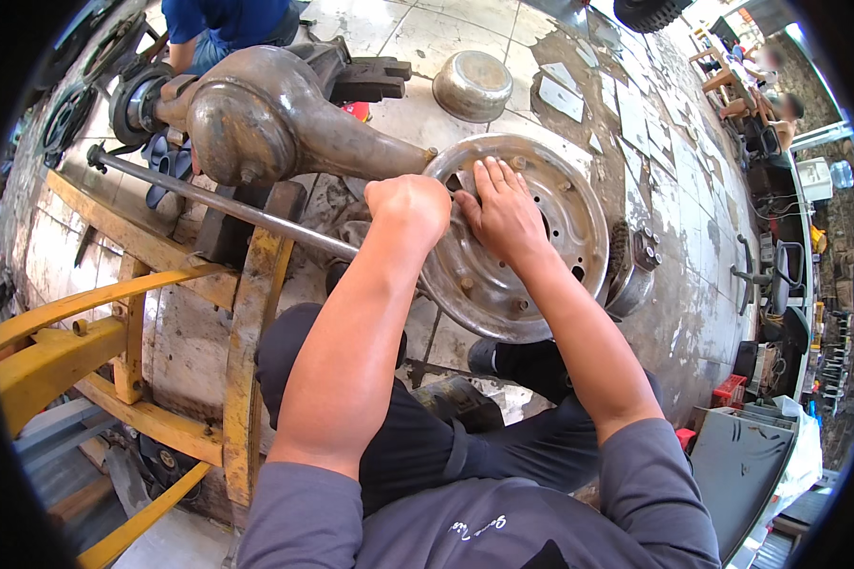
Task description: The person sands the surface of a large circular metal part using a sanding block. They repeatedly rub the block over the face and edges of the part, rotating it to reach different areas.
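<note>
A round, bare-metal brake drum (565, 223) with studs and holes in its face stands tilted in front of me, above my legs. At its left edge my left hand (410, 204) is closed in a fist and appears to grip the rim; its fingertips are hidden. My right hand (503, 204) lies on the drum's face, fingers stretched out flat and close together. A small greyish patch shows beside the right thumb, and I cannot make out what it is. Just beyond my left hand, a brown metal axle housing (242, 119) with a rounded bulge reaches toward the drum.
A long metal rod (228, 211) slants down toward my left forearm. A yellow metal frame (152, 417) stands at the left. Past the drum lies a metal bowl (473, 85) on worn tiles. Another person's blue shirt (232, 21) is at the top left; a grey cabinet (745, 455) stands right.
</note>
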A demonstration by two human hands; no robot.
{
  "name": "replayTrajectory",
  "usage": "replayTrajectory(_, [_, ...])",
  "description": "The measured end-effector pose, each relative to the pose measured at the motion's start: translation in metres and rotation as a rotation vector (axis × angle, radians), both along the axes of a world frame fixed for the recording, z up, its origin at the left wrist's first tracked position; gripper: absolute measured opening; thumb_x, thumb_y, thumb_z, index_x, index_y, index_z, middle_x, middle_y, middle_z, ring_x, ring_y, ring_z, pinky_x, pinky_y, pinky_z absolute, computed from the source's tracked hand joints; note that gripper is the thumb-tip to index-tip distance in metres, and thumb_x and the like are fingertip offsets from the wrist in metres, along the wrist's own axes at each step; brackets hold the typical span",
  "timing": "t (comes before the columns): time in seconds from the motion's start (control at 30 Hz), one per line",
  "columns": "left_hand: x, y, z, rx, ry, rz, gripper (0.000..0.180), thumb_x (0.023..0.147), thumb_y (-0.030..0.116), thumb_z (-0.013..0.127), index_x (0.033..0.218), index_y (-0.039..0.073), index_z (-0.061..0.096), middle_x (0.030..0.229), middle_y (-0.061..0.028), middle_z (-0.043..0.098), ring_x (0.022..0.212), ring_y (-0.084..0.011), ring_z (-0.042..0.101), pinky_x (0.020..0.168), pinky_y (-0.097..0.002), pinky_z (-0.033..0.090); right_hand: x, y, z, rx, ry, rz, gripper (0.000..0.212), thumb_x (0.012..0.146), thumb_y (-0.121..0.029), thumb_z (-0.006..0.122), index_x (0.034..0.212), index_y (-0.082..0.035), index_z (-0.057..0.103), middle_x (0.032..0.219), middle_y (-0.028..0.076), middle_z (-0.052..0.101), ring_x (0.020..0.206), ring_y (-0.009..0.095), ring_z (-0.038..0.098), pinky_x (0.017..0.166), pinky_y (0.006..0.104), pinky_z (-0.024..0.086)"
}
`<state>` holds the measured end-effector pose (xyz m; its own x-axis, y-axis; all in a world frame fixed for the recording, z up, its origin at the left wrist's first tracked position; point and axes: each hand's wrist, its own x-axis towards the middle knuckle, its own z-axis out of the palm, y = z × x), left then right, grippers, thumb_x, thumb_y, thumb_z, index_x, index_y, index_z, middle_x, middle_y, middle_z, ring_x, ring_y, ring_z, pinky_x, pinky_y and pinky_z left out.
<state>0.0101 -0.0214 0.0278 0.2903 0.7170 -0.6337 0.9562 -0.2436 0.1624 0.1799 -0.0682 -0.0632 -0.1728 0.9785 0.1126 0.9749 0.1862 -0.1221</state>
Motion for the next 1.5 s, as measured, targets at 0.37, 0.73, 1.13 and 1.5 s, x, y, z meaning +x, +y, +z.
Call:
replayTrajectory(0.37, [0.002, 0.000, 0.000, 0.006, -0.006, 0.017, 0.026, 0.085, 0.010, 0.065, 0.107, 0.009, 0.077, 0.114, -0.0121, 0.074, 0.109, -0.0283, 0.071, 0.090, -0.0393, 0.056, 0.001, 0.000, 0.000, 0.016, -0.065, -0.017, 0.069, 0.103, -0.052, 0.044, 0.142, 0.005, 0.047, 0.149, 0.027, 0.046, 0.142, 0.039, 0.040, 0.119, 0.0518, 0.026])
replayTrajectory(0.73, [0.002, 0.000, -0.002, 0.001, 0.003, 0.008, 0.026, 0.085, 0.010, 0.065, 0.108, 0.009, 0.077, 0.115, -0.0120, 0.074, 0.109, -0.0282, 0.070, 0.091, -0.0394, 0.055, -0.005, 0.003, -0.003, 0.022, -0.148, -0.104, 0.073, 0.102, -0.055, 0.042, 0.145, 0.003, 0.045, 0.151, 0.023, 0.046, 0.145, 0.037, 0.036, 0.119, 0.0593, 0.020])
replayTrajectory(1.13, [0.002, -0.001, -0.003, 0.018, 0.007, 0.006, 0.027, 0.086, 0.010, 0.064, 0.110, 0.010, 0.077, 0.117, -0.0119, 0.073, 0.110, -0.0283, 0.070, 0.091, -0.0395, 0.055, -0.006, 0.006, 0.004, -0.047, -0.140, -0.131, 0.070, 0.104, -0.055, 0.036, 0.147, 0.000, 0.045, 0.153, 0.020, 0.044, 0.148, 0.036, 0.032, 0.120, 0.0611, 0.017])
replayTrajectory(1.5, [0.003, 0.000, 0.000, -0.049, 0.061, 0.018, 0.028, 0.088, 0.016, 0.068, 0.114, 0.020, 0.077, 0.122, -0.0015, 0.073, 0.116, -0.0203, 0.068, 0.092, -0.0366, 0.047, -0.015, 0.006, 0.007, -0.074, -0.090, -0.193, 0.075, 0.103, -0.059, 0.034, 0.146, 0.002, 0.045, 0.154, 0.021, 0.043, 0.149, 0.036, 0.030, 0.119, 0.0636, 0.014])
